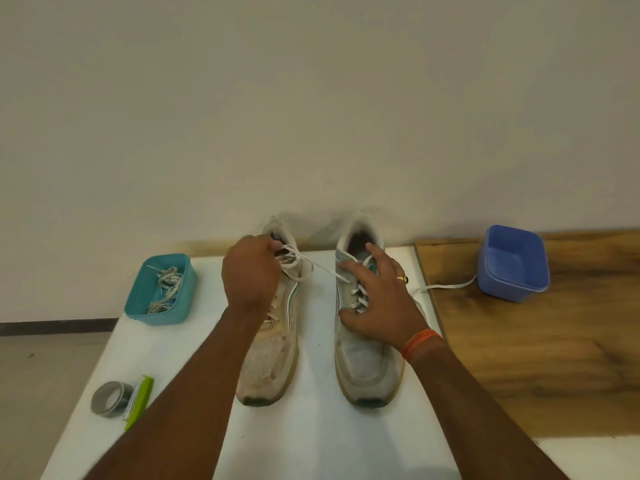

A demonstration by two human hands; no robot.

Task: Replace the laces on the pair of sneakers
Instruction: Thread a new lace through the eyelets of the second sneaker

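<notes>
Head view shows a white table [311,427] carrying two worn sneakers side by side near its far edge, heels toward the wall, toes toward the person, long axes running near to far. On the left sneaker [273,341] the left hand [251,271] is curled, pinching a white lace [311,263] at the collar; that lace stretches taut across to the right sneaker [363,358]. Over the right sneaker's lacing the right hand [377,299] rests spread, fingers relaxed, grasping nothing. At the far left corner a teal tub [157,289] holds a tangle of grey old laces [166,289]. Beyond the right edge, on a wooden top [536,358], a blue tub [512,263] sits with a lace end [446,286] trailing beside it; I cannot tell its contents. Near the left edge lie a tape roll [110,398] and a green tool [140,400].
</notes>
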